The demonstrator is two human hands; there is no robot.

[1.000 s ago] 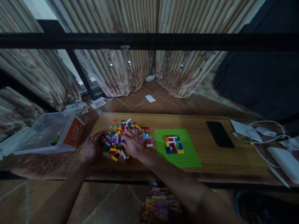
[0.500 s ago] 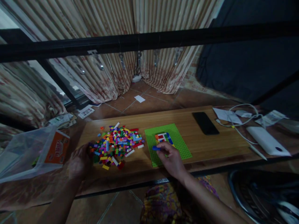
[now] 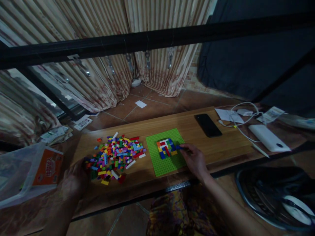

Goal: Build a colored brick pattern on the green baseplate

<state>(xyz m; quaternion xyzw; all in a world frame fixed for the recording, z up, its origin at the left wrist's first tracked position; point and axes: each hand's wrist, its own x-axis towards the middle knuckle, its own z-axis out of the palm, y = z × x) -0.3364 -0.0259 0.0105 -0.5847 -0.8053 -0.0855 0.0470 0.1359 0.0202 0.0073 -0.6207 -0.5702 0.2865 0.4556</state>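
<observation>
Pinching a small blue brick point(image 3: 179, 147) in its fingers, right hand point(image 3: 194, 160) holds it at the block build point(image 3: 166, 148) on the green baseplate point(image 3: 164, 155). Brick looks light, stiff, slippery; grip the sides. Left hand point(image 3: 73, 178) rests by the brick pile point(image 3: 114, 157), fingers' spread unclear. Phone point(image 3: 208, 125) well apart on surface point(image 3: 221, 144).

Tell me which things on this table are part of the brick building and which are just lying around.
In use: right hand holding a blue brick; green baseplate; brick build; loose brick pile; left hand.
Lying about: phone; power bank; cable; papers.
</observation>
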